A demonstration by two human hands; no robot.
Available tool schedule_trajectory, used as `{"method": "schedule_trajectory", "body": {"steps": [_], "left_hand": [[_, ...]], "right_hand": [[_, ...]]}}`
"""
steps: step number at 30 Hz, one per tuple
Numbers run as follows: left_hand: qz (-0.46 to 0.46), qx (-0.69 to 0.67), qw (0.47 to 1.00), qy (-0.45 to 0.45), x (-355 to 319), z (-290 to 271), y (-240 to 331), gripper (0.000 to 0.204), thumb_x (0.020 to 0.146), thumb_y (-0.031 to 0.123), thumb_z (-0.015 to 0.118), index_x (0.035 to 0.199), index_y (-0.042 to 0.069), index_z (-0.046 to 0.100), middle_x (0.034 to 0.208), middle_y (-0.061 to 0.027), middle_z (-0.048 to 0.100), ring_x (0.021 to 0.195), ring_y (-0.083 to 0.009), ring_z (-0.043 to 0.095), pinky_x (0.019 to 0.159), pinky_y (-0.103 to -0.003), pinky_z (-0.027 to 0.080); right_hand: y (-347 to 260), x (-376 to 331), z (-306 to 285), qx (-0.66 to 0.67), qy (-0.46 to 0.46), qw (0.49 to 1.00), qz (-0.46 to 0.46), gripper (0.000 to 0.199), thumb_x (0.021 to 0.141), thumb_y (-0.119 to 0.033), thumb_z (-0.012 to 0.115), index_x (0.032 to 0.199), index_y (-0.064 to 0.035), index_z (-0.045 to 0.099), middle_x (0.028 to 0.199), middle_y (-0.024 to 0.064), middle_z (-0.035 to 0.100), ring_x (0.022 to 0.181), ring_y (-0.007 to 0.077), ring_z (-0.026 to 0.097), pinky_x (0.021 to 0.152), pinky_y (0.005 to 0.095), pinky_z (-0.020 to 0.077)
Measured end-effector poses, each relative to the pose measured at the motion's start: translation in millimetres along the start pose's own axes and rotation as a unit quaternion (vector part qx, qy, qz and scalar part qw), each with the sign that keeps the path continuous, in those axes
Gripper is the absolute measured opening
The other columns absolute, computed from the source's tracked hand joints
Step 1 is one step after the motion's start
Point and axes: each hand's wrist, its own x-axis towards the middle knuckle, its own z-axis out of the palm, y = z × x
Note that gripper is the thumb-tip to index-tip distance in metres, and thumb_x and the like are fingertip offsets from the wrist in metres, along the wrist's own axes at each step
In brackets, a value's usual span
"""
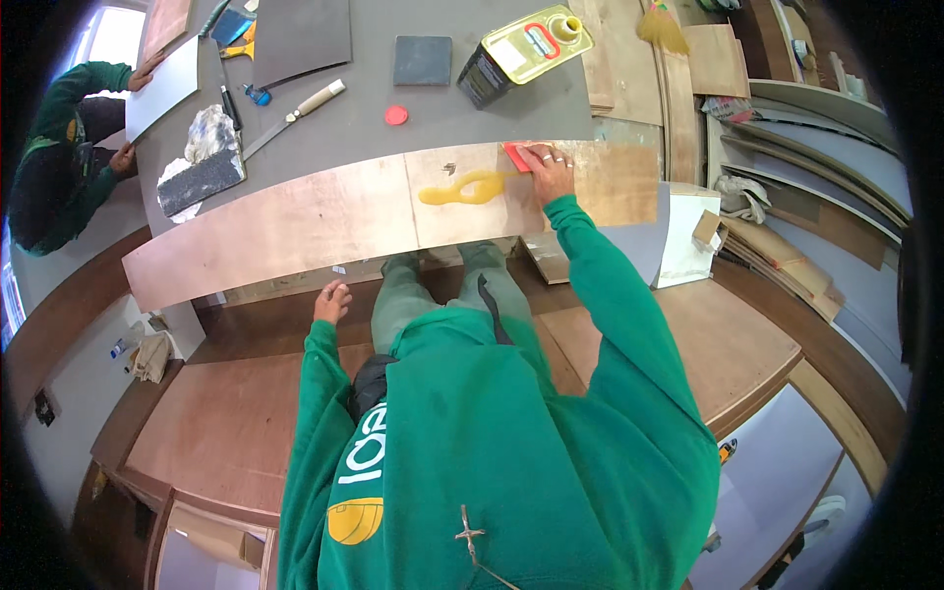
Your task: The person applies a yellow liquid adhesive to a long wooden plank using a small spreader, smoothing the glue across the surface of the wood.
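**A:** What is the room like around you?

**B:** You stand in a woodwork shop, with plywood sheets underfoot and curved boards stacked along the right edge of the frame. Across the middle runs a grey worktable (374, 128), and on its near edge lies a long brown veneer sheet (295, 226), reaching from centre left to centre right.

**A:** And your fingers?

**B:** Your right hand (549, 169) lies flat on the sheet, right of centre, fingers stretched and pressing a small red spreader (515, 155) down against it. Just left of the spreader, a puddle of yellow glue (462, 189) sits smeared on the sheet. Your left hand (332, 301) hangs below the sheet's near edge, fingers loosely curled, holding nothing; I cannot tell whether it touches the edge.

**A:** Any containers?

**B:** A yellow rectangular tin can (526, 49) stands tilted at upper centre of the table, its round mouth uncapped. You cannot see what is inside it. A red cap (395, 115) lies on the table to its lower left, well apart from the can.

**A:** What else is on the table?

**B:** A dark square tile (423, 59) beside the can, a knife with a pale handle (295, 113), and a dark abrasive block (200, 182) at upper left. Another person in a green sleeve (69, 108) holds a grey panel (162, 88) at far upper left.
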Motion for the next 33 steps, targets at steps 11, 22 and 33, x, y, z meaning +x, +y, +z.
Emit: {"method": "schedule_trajectory", "body": {"steps": [11,22,33], "left_hand": [[-0.010,-0.014,1.000,0.000,-2.5,4.6,-13.1,0.045,0.089,0.035,0.060,0.127,0.011,0.051,0.111,-0.0015,0.059,0.102,-0.0179,0.060,0.079,-0.034,0.047],[0.011,-0.025,1.000,0.003,3.0,10.3,14.5,0.048,0.090,0.035,0.059,0.130,0.011,0.048,0.120,-0.0052,0.059,0.106,-0.0207,0.059,0.087,-0.039,0.046],[0.006,-0.003,1.000,-0.006,6.5,8.1,8.4,0.043,0.092,0.035,0.056,0.130,0.016,0.049,0.117,-0.0037,0.060,0.105,-0.0195,0.061,0.081,-0.036,0.048]], "right_hand": [[9.5,-12.3,0.8,0.024,-0.003,1.000,0.006,0.045,0.077,-0.014,0.056,0.120,-0.0274,0.059,0.113,-0.0014,0.058,0.107,0.0232,0.053,0.087,0.0455,0.0396],[17.7,-24.9,-13.5,0.001,-0.047,0.990,0.136,0.043,0.079,-0.012,0.054,0.120,-0.0261,0.060,0.112,0.0005,0.059,0.102,0.0255,0.054,0.086,0.0450,0.0425],[-33.7,-5.3,9.5,-0.024,-0.088,0.990,0.105,0.043,0.078,-0.017,0.058,0.120,-0.0266,0.060,0.111,-0.0005,0.059,0.100,0.0263,0.058,0.079,0.0486,0.0461]]}}
